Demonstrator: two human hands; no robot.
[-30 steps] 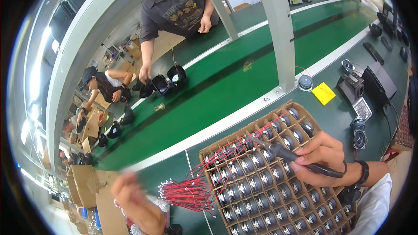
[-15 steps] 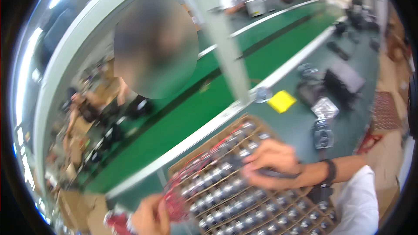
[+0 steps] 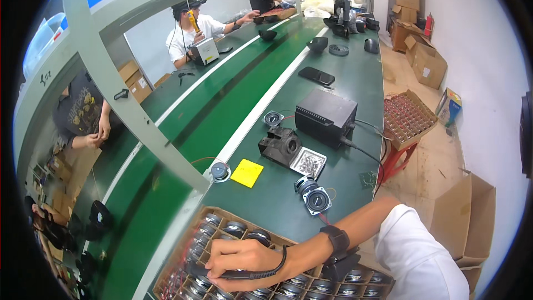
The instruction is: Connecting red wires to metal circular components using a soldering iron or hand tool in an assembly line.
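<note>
My right hand (image 3: 247, 255) is closed around a black soldering iron (image 3: 236, 274), its ribbed cable end curving back toward my wrist. It hangs over a divided cardboard box (image 3: 251, 223) filled with small round speakers (image 3: 236, 228). Red wires (image 3: 179, 264) run along the box's left side. The iron's tip is hidden, so I cannot tell whether it touches a speaker. My left hand is out of view. Beyond the box lie a yellow sponge (image 3: 247, 173), a black iron stand (image 3: 280, 143) with a small metal tray (image 3: 308, 163), and loose speakers (image 3: 317, 200).
A black power unit (image 3: 326, 115) with cables and a phone (image 3: 316, 76) lie farther along the bench. A green conveyor belt (image 3: 244, 97) runs on the left, behind a metal post (image 3: 133, 111). Co-workers sit across it. Cartons (image 3: 463, 216) stand on the right-hand floor.
The view has swung, bringing more of the bench and right side into sight. My left hand, earlier by the red wires, has left the picture. My right hand still holds the iron over the box.
</note>
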